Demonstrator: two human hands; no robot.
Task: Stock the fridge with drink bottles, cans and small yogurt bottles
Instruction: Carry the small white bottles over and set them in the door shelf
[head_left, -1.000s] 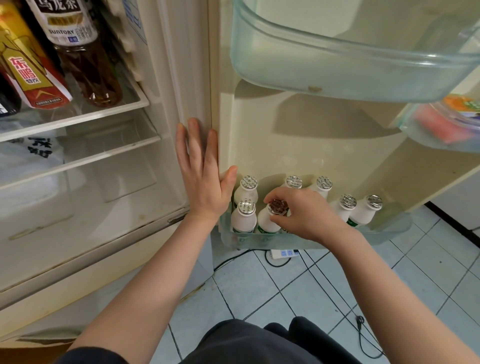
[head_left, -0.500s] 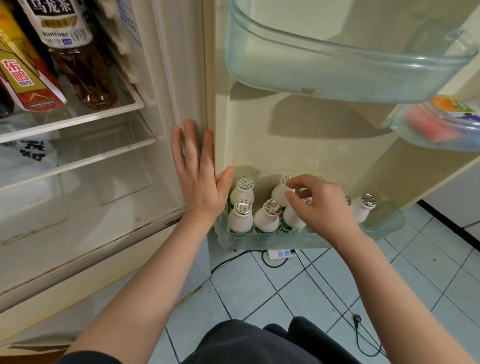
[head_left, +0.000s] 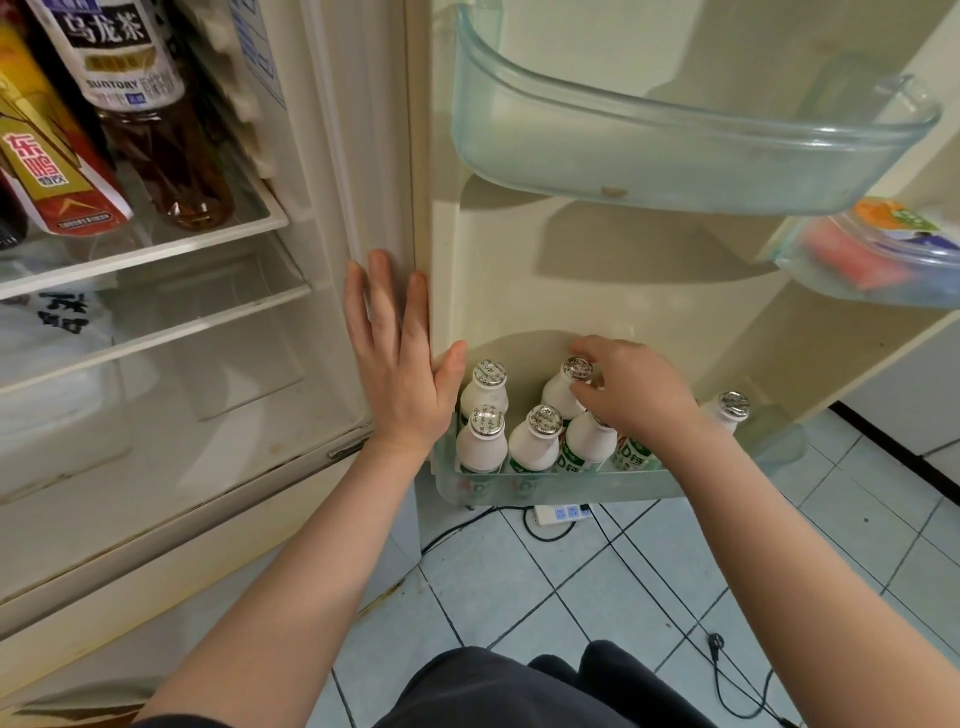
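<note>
A small yogurt bottle is standing upright in the back row of the bottom door bin, toward the bin's middle. The fingertips of the person's right hand are pinching its foil cap as the hand curls down over the bin. Neighbouring bottles - white, foil-capped, some with green labels - are crowding the bin's left half in two rows. A lone bottle is standing near the bin's right end. The wrist is covering part of the front row, so there may be more bottles than can be counted.

The left hand is lying flat with straight fingers against the cream fridge frame just left of the bin. It is gripping nothing, and its thumb is touching the bin's left corner.

Above the bin, a clear upper door bin is jutting from the door. Above and to the bin's right, a side shelf is holding an orange-labelled packet. Up and to the left of the bin, inside the cabinet, a brown tea bottle and a red-and-gold carton are sitting on a glass shelf. A white plastic bag is lying on the level below them.

Under the bin, a power strip and black cables are trailing across the pale tiled floor.
</note>
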